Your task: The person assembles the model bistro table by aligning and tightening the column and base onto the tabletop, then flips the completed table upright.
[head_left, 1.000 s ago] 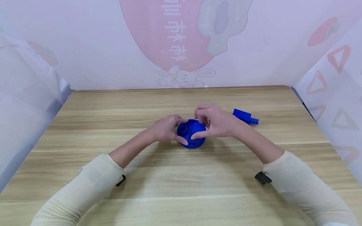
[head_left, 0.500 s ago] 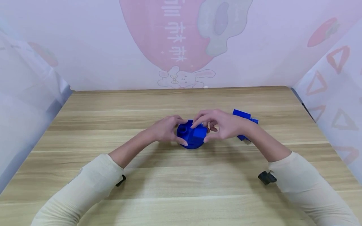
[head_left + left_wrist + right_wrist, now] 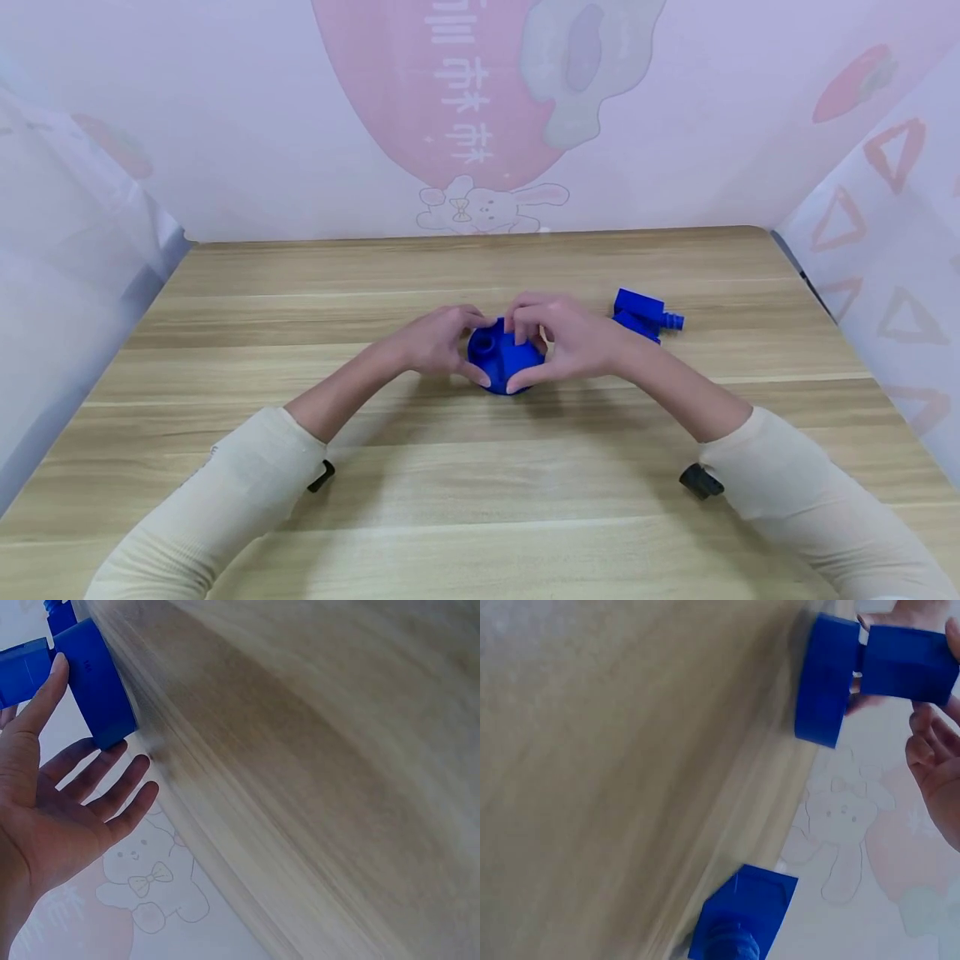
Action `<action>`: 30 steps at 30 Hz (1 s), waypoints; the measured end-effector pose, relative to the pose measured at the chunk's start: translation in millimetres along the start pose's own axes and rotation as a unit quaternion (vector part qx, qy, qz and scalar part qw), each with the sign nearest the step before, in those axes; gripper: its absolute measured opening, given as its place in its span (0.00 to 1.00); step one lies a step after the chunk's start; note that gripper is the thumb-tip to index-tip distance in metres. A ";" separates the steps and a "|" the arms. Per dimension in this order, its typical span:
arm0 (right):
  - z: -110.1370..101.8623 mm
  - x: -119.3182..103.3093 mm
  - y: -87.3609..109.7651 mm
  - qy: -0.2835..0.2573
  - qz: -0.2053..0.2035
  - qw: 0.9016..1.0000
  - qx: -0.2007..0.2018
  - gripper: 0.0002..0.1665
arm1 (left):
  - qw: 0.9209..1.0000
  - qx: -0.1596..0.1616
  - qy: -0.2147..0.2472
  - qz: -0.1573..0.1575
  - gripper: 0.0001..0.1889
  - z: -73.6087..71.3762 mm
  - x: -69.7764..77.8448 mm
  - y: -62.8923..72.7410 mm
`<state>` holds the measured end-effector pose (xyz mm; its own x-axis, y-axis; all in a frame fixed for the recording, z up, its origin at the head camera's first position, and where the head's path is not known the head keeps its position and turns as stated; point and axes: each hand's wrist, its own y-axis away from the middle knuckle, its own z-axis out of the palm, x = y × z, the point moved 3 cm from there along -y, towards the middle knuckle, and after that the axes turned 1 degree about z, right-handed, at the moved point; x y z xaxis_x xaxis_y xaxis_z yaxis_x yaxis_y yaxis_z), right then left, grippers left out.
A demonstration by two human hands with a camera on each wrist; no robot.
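Observation:
A blue round base (image 3: 483, 367) with a raised ring socket on its top lies on the table. My left hand (image 3: 438, 342) grips its left edge, thumb at the near side and fingers at the far side. Over the base's right part sits a blue block (image 3: 525, 358), which my right hand (image 3: 570, 340) holds between thumb and fingers. In the right wrist view the block (image 3: 909, 664) stands on the base (image 3: 825, 679) through a narrow neck. The left wrist view shows my left thumb and fingertips on the base (image 3: 101, 686).
Behind my right forearm lies another blue part (image 3: 640, 305), blocky, with a ridged, screw-like end; in the right wrist view that end (image 3: 731, 945) faces the camera. A printed cloth backdrop (image 3: 285, 125) stands along the table's far edge.
The right hand shifted right with its fingertips on top of the block, then came back with thumb near and fingers far. The block's angle changed slightly. The left hand and base stayed in place.

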<state>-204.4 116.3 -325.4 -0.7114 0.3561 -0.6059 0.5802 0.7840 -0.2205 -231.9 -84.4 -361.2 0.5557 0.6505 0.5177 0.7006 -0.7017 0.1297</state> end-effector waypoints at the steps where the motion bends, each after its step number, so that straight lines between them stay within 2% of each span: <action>1: 1.7 -0.6 -0.7 0.006 -0.004 1.000 0.004 0.24 | 1.000 0.003 -0.001 0.002 0.49 0.2 -0.3 -0.2; 4: 3.6 -3.2 -0.2 0.013 -0.002 1.000 -0.002 0.26 | 1.000 0.006 -0.001 0.002 0.49 0.7 -1.3 -1.1; 8: 1.0 -4.9 4.3 -0.008 -0.003 0.998 -0.056 0.27 | 1.000 0.006 -0.006 -0.002 0.49 0.5 -2.2 -1.9; 12: -3.7 -3.1 8.4 -0.040 0.002 0.993 -0.111 0.26 | 1.000 0.003 -0.012 -0.002 0.48 -0.7 -1.5 -2.5; 16: -6.2 -0.6 9.2 -0.050 0.009 0.991 -0.126 0.25 | 1.000 -0.001 -0.005 0.005 0.48 -1.8 0.4 -2.9; 19: -6.2 -0.1 7.0 -0.057 0.003 0.992 -0.113 0.23 | 1.000 -0.002 0.000 0.006 0.47 -1.8 0.6 -2.7; 23: -5.3 0.1 1.8 -0.048 0.003 0.996 -0.074 0.20 | 1.000 -0.003 0.003 0.003 0.47 -1.4 0.2 -2.7; 27: -2.8 0.9 -4.3 -0.013 0.005 1.000 -0.021 0.18 | 1.000 -0.004 0.003 0.003 0.48 -1.6 0.5 -2.4; 30: -0.3 2.2 -8.1 0.016 0.008 1.000 0.017 0.19 | 1.000 -0.004 0.003 0.002 0.48 -1.8 0.5 -2.1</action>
<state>-210.7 110.9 -324.7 -0.7142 0.3839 -0.5853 0.6035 0.7613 -0.2370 -233.9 -83.1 -359.6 0.5551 0.6463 0.5235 0.6948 -0.7064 0.1354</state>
